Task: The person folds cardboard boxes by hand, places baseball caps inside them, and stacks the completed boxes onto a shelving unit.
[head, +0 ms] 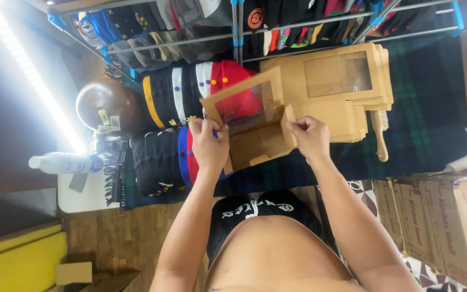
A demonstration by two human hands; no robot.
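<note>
I hold a brown cardboard box [255,141] with a clear window lid [242,100] in front of me. My left hand [208,141] grips its left side and corner. My right hand [310,136] pinches the box's right flap. The lid stands open and tilted up, and the inside of the box looks empty. Behind it, a stack of flat window boxes [336,92] of the same kind lies on a dark plaid cloth [428,119].
Rows of stacked caps [179,92] lie left of the box, and more caps hang on a metal rack [233,32] above. A wooden brush [380,135] lies by the flat boxes. A white bottle [60,162] sits at the left. Printed cartons [449,221] stand at the right.
</note>
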